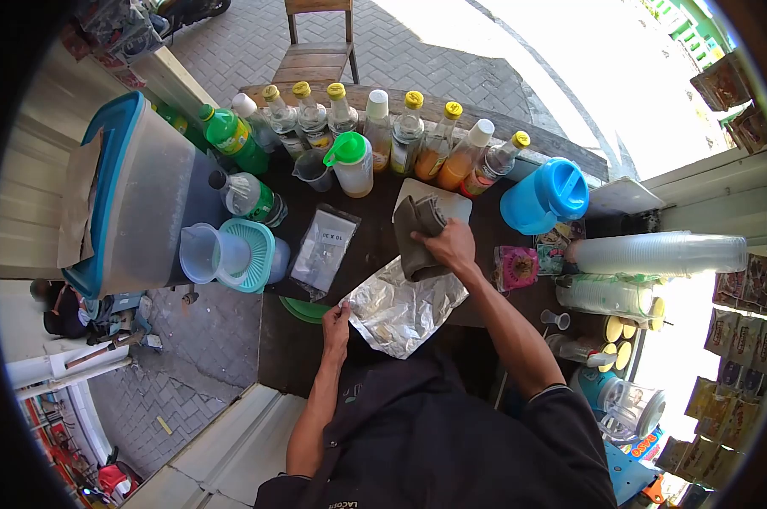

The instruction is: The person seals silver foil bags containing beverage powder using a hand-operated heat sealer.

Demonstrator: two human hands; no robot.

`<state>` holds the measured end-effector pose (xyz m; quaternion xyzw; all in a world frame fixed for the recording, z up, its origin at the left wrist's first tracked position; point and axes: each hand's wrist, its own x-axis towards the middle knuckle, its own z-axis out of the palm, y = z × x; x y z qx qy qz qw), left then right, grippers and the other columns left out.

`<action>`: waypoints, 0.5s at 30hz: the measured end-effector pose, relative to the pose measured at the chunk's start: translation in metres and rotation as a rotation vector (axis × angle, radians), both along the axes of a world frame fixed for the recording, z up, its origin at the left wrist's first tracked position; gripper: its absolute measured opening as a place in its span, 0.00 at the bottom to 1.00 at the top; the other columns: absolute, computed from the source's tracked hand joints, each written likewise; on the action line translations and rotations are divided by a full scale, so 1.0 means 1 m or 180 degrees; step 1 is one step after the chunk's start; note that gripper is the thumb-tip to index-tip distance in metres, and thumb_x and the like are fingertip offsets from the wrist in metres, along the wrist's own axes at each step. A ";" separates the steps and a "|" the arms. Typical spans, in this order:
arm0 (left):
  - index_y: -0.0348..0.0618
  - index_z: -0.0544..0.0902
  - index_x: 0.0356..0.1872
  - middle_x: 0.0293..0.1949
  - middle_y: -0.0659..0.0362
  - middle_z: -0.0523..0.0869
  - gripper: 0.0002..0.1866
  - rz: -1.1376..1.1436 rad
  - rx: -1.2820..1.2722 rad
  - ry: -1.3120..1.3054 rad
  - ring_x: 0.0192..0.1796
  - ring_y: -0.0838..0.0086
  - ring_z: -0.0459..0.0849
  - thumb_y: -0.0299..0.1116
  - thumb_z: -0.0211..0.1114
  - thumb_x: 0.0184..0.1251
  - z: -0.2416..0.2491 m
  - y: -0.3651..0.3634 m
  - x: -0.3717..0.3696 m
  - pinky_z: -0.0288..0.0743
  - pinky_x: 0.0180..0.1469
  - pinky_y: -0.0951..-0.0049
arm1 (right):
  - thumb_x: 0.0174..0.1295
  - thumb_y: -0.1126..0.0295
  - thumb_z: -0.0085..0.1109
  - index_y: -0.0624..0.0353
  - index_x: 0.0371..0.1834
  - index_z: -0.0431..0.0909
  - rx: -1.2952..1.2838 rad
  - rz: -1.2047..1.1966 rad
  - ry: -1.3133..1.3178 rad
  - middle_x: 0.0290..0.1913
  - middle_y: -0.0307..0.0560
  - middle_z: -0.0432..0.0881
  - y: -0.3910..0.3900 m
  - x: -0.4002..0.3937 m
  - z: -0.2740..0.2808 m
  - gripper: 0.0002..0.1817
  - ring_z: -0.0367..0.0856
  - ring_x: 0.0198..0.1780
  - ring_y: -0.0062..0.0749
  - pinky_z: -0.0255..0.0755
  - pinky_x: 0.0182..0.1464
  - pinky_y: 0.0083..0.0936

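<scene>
My left hand [337, 325] pinches the left corner of a crumpled silver foil sheet [404, 314], which lies spread at the near edge of the dark table. My right hand [451, 245] grips a folded grey-brown cloth [417, 242] above the far right part of the foil. Behind the cloth a white board [455, 206] lies flat, partly covered by it. A clear plastic packet [322, 248] marked with print rests left of the foil. Under the foil's left side, part of a green plate-like rim [303, 310] shows. A pink packet [516, 267] sits right of my right wrist.
Several bottles with yellow or white caps [413, 100] line the far edge. A large blue-lidded tub [146, 182] and a turquoise basket [252, 254] stand left. At right are a blue jug [544, 197], stacked clear cups [655, 254] and a blender jar [633, 409].
</scene>
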<state>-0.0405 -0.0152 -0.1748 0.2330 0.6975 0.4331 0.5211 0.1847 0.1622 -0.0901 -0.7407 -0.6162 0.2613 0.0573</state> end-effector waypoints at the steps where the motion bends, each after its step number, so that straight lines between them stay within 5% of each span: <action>1: 0.35 0.82 0.27 0.21 0.72 0.67 0.16 -0.0029 0.0006 0.0000 0.27 0.86 0.59 0.37 0.60 0.70 -0.004 0.001 0.000 0.53 0.28 0.78 | 0.45 0.61 0.64 0.62 0.38 0.82 -0.0359 0.0105 0.0037 0.39 0.58 0.83 -0.009 -0.011 -0.015 0.19 0.84 0.42 0.48 0.78 0.43 0.36; 7: 0.34 0.83 0.33 0.28 0.68 0.78 0.15 0.0286 -0.0004 -0.0367 0.32 0.85 0.69 0.37 0.59 0.71 -0.012 -0.008 0.001 0.62 0.35 0.80 | 0.40 0.67 0.63 0.60 0.31 0.83 -0.0029 -0.0093 -0.0500 0.34 0.57 0.84 -0.001 0.027 -0.040 0.14 0.84 0.38 0.51 0.78 0.42 0.38; 13: 0.37 0.80 0.46 0.40 0.62 0.83 0.15 0.0174 0.0052 -0.1356 0.41 0.79 0.78 0.39 0.61 0.69 -0.022 -0.009 -0.007 0.70 0.46 0.76 | 0.43 0.60 0.67 0.59 0.32 0.85 0.0467 -0.0298 -0.0692 0.31 0.55 0.85 0.006 0.073 -0.007 0.16 0.85 0.36 0.48 0.78 0.40 0.38; 15: 0.38 0.78 0.50 0.44 0.61 0.82 0.17 0.0025 -0.0134 -0.1518 0.45 0.76 0.78 0.38 0.64 0.66 -0.014 -0.014 -0.003 0.70 0.48 0.75 | 0.44 0.53 0.70 0.58 0.36 0.85 0.0316 -0.0389 0.0371 0.32 0.55 0.85 -0.013 0.070 0.015 0.22 0.85 0.37 0.48 0.77 0.40 0.39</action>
